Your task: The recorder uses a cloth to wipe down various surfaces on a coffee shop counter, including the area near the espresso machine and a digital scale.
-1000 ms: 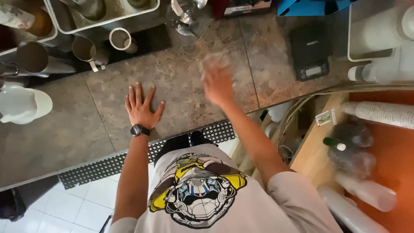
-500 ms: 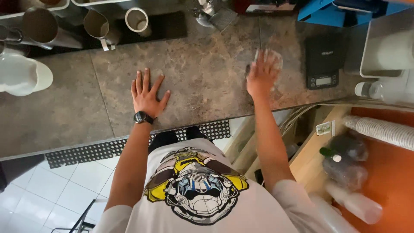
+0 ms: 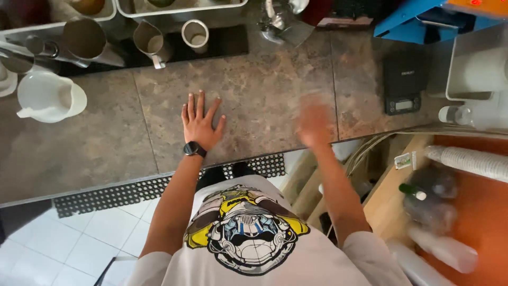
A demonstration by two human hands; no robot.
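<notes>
A white short-sleeved T-shirt (image 3: 254, 249) carries a yellow, grey and blue helmet graphic; a black watch (image 3: 194, 149) circles the left wrist.

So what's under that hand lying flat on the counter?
The left hand lies palm down, fingers spread, on the brown stone counter. Only bare stone shows around it; whatever is beneath the palm is covered. The right hand is blurred above the counter's edge.

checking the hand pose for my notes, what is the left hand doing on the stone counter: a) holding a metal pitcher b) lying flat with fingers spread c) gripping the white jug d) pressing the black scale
b: the left hand lies palm down with its fingers spread on bare stone counter, apart from the white jug and the black scale.
</notes>
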